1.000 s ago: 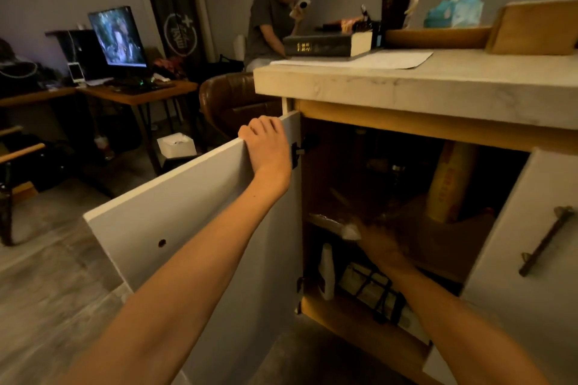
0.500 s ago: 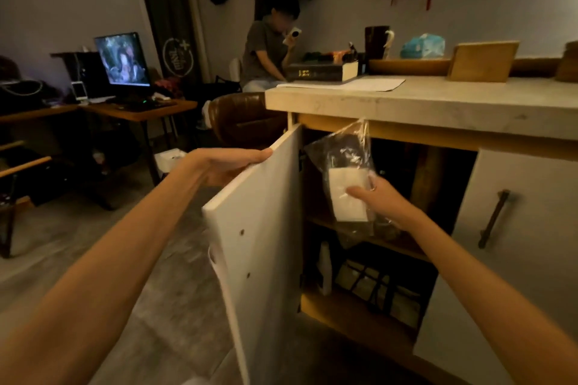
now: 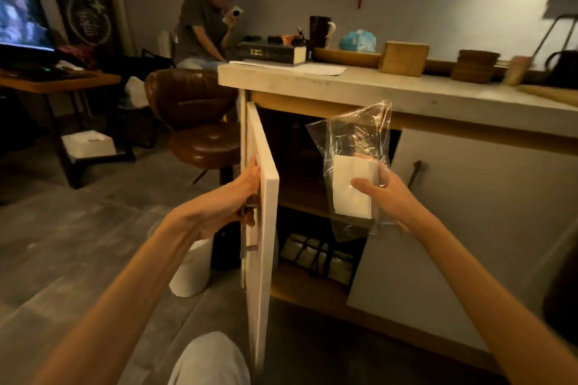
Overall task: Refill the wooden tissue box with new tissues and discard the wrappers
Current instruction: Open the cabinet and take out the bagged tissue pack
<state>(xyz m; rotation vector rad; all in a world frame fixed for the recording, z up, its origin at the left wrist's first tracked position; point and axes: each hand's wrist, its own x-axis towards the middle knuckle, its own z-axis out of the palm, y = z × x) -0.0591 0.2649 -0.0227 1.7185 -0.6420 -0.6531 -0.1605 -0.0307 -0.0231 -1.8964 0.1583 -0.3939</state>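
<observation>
Left hand point(image 3: 240, 197) grips cabinet door point(image 3: 264, 216) at its handle side | right hand point(image 3: 383, 194) clasps tissue pack point(image 3: 353, 186) in clear wrapper point(image 3: 359, 134) before open cabinet | wooden tissue box point(image 3: 403, 58) on countertop point(image 3: 375, 87).

Your left hand point(image 3: 240, 197) is wrapping behind the cabinet door point(image 3: 261, 212); its fingertips and the handle are staying mostly hidden. Your right hand point(image 3: 383, 194) is covering the tissue pack point(image 3: 352, 186)'s right edge. Dark shelf contents are reading unclear. The lamp point(image 3: 563, 0) is running off frame.
</observation>
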